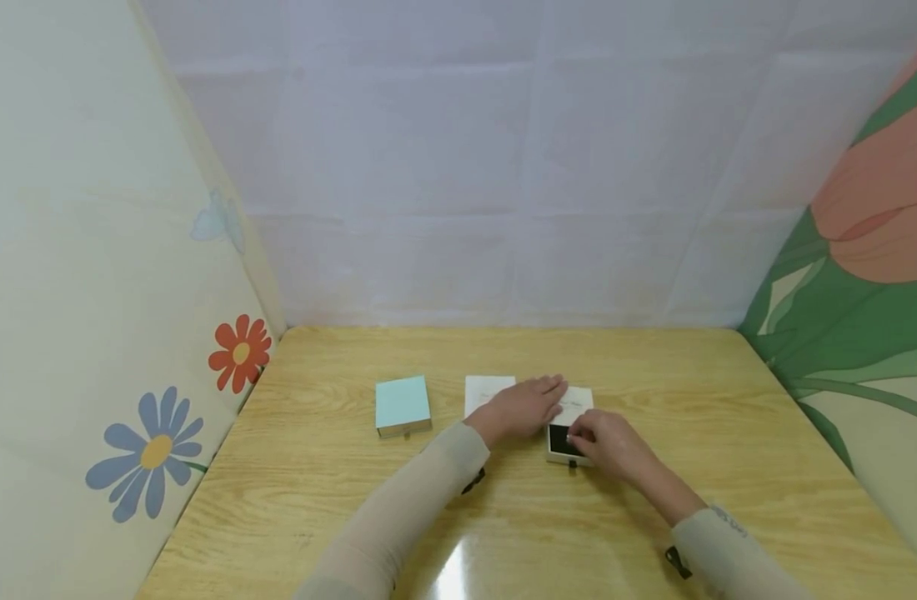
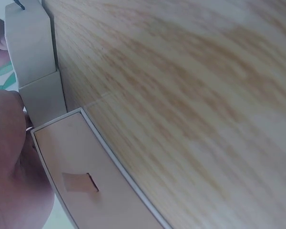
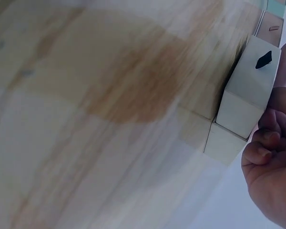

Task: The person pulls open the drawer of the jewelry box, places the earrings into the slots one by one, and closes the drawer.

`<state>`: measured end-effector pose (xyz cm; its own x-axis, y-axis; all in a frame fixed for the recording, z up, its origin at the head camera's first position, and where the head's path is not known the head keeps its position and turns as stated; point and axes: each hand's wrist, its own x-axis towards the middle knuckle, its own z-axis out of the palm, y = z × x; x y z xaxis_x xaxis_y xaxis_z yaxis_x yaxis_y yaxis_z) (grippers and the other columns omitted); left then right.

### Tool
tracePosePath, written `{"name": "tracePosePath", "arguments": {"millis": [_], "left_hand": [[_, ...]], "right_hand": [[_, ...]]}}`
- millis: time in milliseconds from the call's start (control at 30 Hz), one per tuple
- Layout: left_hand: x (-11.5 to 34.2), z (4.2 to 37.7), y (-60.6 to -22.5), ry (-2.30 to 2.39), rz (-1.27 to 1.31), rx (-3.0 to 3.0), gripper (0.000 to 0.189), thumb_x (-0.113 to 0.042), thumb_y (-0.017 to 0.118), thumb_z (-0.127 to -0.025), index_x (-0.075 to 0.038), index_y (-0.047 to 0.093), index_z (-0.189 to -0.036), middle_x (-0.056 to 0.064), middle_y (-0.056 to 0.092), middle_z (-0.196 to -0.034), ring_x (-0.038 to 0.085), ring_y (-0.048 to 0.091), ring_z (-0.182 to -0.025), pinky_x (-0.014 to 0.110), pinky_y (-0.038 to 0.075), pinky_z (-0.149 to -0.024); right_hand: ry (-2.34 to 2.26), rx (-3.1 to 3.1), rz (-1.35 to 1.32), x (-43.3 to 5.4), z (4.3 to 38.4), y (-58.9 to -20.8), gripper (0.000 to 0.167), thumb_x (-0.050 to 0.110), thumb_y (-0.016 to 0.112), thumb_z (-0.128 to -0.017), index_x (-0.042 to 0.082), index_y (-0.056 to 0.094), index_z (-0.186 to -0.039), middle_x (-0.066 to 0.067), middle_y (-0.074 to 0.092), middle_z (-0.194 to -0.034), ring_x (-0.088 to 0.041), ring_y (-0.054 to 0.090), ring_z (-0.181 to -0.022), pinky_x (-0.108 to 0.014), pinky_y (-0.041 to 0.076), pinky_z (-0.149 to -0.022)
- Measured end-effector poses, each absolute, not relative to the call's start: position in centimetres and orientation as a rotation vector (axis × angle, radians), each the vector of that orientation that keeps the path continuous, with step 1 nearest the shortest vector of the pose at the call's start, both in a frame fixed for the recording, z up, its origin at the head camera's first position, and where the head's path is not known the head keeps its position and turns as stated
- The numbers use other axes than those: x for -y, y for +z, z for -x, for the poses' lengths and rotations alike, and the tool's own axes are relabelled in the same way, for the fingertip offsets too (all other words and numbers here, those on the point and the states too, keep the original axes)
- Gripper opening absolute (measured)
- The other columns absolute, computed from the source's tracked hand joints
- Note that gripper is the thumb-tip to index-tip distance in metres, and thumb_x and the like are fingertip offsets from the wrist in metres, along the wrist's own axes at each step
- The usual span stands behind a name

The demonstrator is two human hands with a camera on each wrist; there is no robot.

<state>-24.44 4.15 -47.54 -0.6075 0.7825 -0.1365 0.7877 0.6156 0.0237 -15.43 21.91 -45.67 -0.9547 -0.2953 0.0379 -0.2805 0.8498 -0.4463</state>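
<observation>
My left hand (image 1: 528, 406) lies over the top of a white drawer-style gift box (image 1: 576, 400), fingers extended. Its drawer (image 3: 250, 81) is pulled out toward me; a black lining (image 1: 559, 439) shows inside, and a black ribbon tab (image 3: 264, 59) sticks out in front. Over this lining my right hand (image 1: 614, 443) has its thumb and fingertips together on a small pale thing (image 1: 569, 439), too small to make out. Under my left forearm, partly hidden, sits a second white box (image 1: 490, 387); in the left wrist view its front (image 2: 109, 176) has a short tab.
A light blue drawer box (image 1: 402, 402) stands on the wooden table (image 1: 316, 500) to the left. A white cloth backdrop (image 1: 466, 208) hangs behind, with flower-printed panels on both sides.
</observation>
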Motion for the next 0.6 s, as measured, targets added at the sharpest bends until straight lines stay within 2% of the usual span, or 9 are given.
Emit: {"name": "tracePosePath", "arguments": {"millis": [367,600], "left_hand": [[-4.15,24.32,-47.59,-0.061,-1.314,-2.709,0.058,-0.040,0.018,-0.113,-0.014,0.012,-0.164,0.001,0.012,-0.170,0.015,0.017,-0.155,0.026,0.017,-0.125],[-4.15,24.32,-47.53,-0.048,-1.309,-2.716,0.057,-0.040,0.019,-0.113,-0.015,0.013,-0.164,0.000,0.014,-0.170,0.015,0.017,-0.155,0.025,0.017,-0.125]], "right_hand": [[-0.737,-2.995,0.487,-22.04,15.28,-45.81,0.008,0.010,0.076,-0.089,0.002,0.075,-0.086,0.003,0.066,-0.078,-0.007,0.055,-0.067,-0.024,0.049,-0.059],[-0.709,-2.994,0.418,-22.03,15.09,-45.56,0.004,0.008,0.076,-0.088,0.005,0.075,-0.089,0.002,0.067,-0.080,-0.008,0.056,-0.070,-0.027,0.052,-0.063]]}}
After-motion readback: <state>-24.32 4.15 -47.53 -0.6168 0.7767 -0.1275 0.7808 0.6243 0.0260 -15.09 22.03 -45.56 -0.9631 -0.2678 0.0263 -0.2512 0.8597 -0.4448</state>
